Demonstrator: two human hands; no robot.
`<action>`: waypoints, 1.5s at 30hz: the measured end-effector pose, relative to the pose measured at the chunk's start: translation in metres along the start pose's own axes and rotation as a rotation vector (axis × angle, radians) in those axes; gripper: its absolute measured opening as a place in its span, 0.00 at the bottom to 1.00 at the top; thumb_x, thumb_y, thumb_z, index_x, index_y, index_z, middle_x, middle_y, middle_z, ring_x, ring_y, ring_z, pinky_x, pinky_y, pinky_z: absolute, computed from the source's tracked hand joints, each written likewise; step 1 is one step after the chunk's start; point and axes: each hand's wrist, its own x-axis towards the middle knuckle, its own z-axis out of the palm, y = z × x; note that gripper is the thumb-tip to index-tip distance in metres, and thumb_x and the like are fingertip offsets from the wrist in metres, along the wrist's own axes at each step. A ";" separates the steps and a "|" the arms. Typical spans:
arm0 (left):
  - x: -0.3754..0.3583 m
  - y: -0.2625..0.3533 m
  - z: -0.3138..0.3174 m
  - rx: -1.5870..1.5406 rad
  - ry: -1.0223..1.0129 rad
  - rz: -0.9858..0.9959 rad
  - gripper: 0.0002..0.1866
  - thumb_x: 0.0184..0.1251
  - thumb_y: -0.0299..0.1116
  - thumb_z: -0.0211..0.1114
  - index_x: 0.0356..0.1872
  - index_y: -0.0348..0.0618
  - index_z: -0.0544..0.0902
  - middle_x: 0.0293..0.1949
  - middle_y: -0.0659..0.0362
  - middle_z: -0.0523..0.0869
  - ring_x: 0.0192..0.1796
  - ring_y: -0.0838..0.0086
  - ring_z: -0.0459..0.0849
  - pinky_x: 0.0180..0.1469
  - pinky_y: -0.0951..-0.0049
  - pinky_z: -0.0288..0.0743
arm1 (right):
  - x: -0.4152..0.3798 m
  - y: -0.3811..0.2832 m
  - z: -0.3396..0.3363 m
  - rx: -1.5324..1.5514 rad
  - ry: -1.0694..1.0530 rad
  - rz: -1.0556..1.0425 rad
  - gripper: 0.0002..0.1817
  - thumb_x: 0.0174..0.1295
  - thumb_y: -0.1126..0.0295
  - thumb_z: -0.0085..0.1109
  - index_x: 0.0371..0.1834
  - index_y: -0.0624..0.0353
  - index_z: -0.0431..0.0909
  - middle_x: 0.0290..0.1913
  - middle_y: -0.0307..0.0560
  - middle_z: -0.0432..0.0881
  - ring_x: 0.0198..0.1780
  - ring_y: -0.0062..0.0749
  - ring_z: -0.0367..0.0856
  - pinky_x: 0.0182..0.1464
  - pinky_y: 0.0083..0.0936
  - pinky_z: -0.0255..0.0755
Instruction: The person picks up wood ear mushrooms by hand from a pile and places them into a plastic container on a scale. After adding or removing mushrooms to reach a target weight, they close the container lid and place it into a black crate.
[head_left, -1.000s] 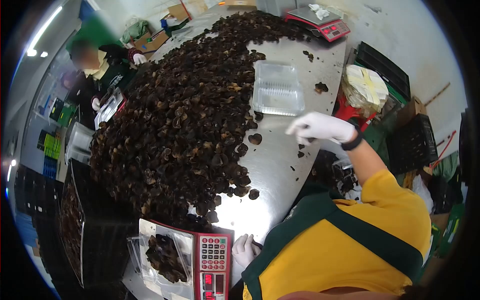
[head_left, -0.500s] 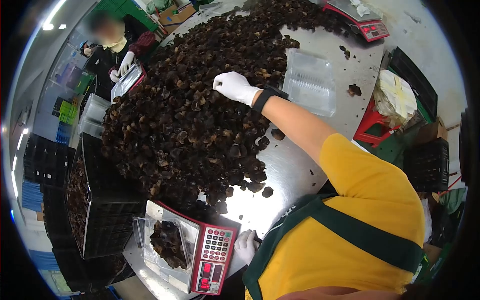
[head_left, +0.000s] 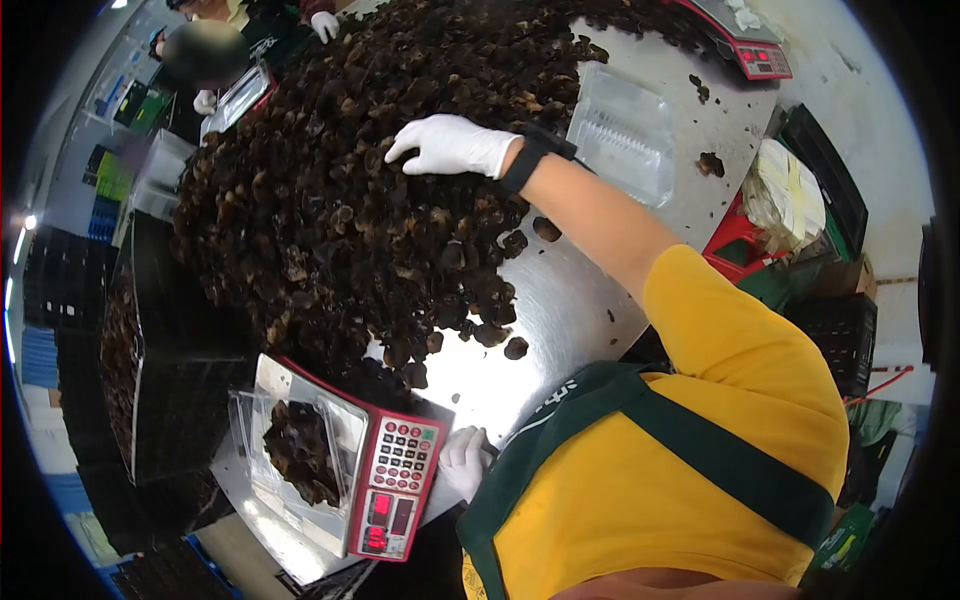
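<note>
My right hand, in a white glove, reaches over a big heap of dark wood ear mushrooms. Its thumb and fingers are apart, with nothing visible between them. My left hand, gloved too, rests by the table edge beside a red scale. Its fingers are curled, and whatever may be inside them is hidden. On the scale's plate lies an open clear plastic box with a clump of wood ear mushrooms in it. Red digits glow on the scale's display.
An empty clear plastic box lies right of the heap. A second red scale stands at the far right. The black crate at left holds more mushrooms. Across the table, a co-worker's gloved hand is by a clear tray.
My right hand has gone from closed fingers to spread ones and shifted slightly left over the heap. The whole view has tilted. One of the co-worker's hands has moved away from the tray.
</note>
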 end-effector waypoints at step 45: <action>0.115 -0.206 -0.265 0.369 -0.381 -1.465 0.31 0.69 0.46 0.54 0.65 0.31 0.71 0.48 0.43 0.88 0.31 0.60 0.91 0.43 0.62 0.84 | 0.007 -0.327 0.098 0.731 -0.242 -0.308 0.18 0.67 0.60 0.58 0.54 0.60 0.81 0.44 0.45 0.85 0.46 0.27 0.83 0.51 0.25 0.76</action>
